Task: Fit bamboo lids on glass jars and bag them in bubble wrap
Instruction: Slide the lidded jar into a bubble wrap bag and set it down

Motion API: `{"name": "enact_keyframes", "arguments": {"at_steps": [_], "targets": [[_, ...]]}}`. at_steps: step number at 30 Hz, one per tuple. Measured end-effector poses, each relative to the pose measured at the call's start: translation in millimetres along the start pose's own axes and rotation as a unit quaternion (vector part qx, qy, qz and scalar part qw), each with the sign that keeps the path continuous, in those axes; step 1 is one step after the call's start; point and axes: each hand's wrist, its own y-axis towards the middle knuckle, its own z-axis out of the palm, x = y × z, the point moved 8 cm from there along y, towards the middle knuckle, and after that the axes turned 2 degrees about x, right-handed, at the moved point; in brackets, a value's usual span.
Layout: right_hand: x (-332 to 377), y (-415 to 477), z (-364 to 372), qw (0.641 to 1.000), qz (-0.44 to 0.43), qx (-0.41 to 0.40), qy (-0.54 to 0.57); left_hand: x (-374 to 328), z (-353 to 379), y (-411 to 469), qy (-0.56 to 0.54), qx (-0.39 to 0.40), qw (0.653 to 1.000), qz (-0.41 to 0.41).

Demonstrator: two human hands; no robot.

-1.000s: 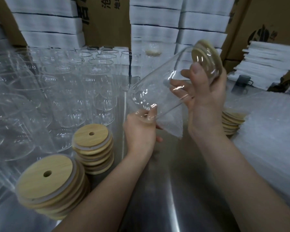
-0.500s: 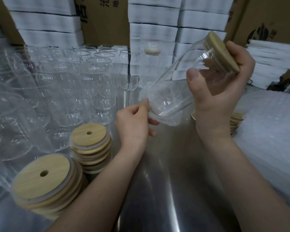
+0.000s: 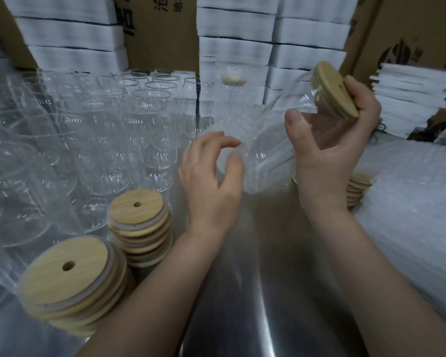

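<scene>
The right hand point(image 3: 330, 143) grips the tilted jar point(image 3: 271, 155) near its lid point(image 3: 334, 91). The jar's base now sits deeper in the bubble bag point(image 3: 232, 124). The left hand point(image 3: 211, 181) has loosened, fingers parted (any pinch on the bag is unclear). Bagging looks nearly done.

At the back, the brown cardboard box point(image 3: 162, 34) carries black Chinese print. You can read 池 at its top edge and 地 just beside it, both cut by the frame. The right-hand carton point(image 3: 407, 34) shows only a dark logo, which can't be read.
</scene>
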Motion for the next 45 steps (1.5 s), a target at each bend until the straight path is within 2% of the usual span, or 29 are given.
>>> {"name": "enact_keyframes", "arguments": {"at_steps": [5, 8, 13, 22, 27, 31, 33, 37, 45], "targets": [[-12.0, -0.3, -2.7, 0.998, 0.058, -0.027, 0.029, -6.4, 21.1, -6.4, 0.106, 0.105, 0.988, 0.048], [-15.9, -3.2, 0.1, 0.995, 0.085, -0.029, 0.049, -2.2, 28.5, -7.4, 0.161, 0.128, 0.975, 0.079], [-14.6, -10.0, 12.1, 0.994, 0.097, 0.001, 0.05, -3.5, 19.9, -3.5, 0.165, 0.057, 0.975, 0.137], [-12.1, -17.5, 24.6, 0.993, 0.085, 0.049, 0.06, -18.0, 6.8, -6.2, 0.062, -0.013, 0.98, 0.189], [-12.2, -16.7, 20.9, 0.995, 0.078, 0.043, 0.039, -14.4, 12.3, -2.1, 0.06, 0.017, 0.987, 0.151], [-8.6, -10.7, 11.6, 0.996, 0.079, 0.008, 0.034, 3.8, 26.6, 0.0, 0.208, 0.079, 0.972, 0.078], [-5.5, -9.0, 8.8, 0.997, 0.073, -0.005, 0.03, 13.0, 27.1, -0.4, 0.242, 0.088, 0.965, 0.049], [-2.3, -9.6, 10.1, 0.997, 0.069, -0.008, 0.022, 18.8, 20.4, 2.1, 0.233, 0.06, 0.97, 0.025], [3.1, -13.4, 16.6, 0.998, 0.057, 0.016, 0.015, 17.5, 15.3, 4.9, 0.138, 0.031, 0.989, 0.032]]}}
